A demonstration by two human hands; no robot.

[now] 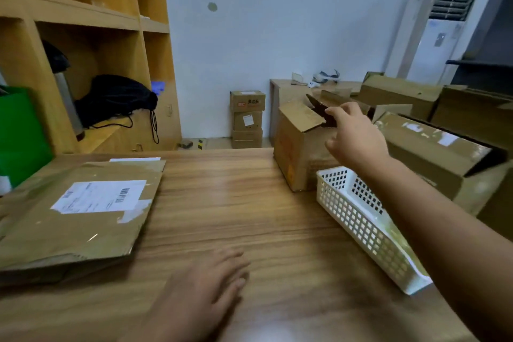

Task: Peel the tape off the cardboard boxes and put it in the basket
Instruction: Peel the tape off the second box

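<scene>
- Left hand [205,283] lies flat on the table [249,203], fingers straight.
- White basket [361,219] holds crumpled tape [399,236].
- Right hand [355,136], fingers loosely spread, touches the open box [297,144] at its flap.
- Taped flat box [77,216] lies left.

The room is lit softly and evenly from overhead, so only faint shadows are cast on the wooden table [222,216]. A pale sheen is seen along its grain, and small glints are caught on the tape [93,236] of the flattened cardboard box [69,244]. Motion blur is spread across the whole frame, most strongly on the left hand [205,286]. Wide-angle distortion is shown at the borders, where the shelf unit [83,22] and the floor-standing air conditioner [441,36] are bent and tilted.
</scene>
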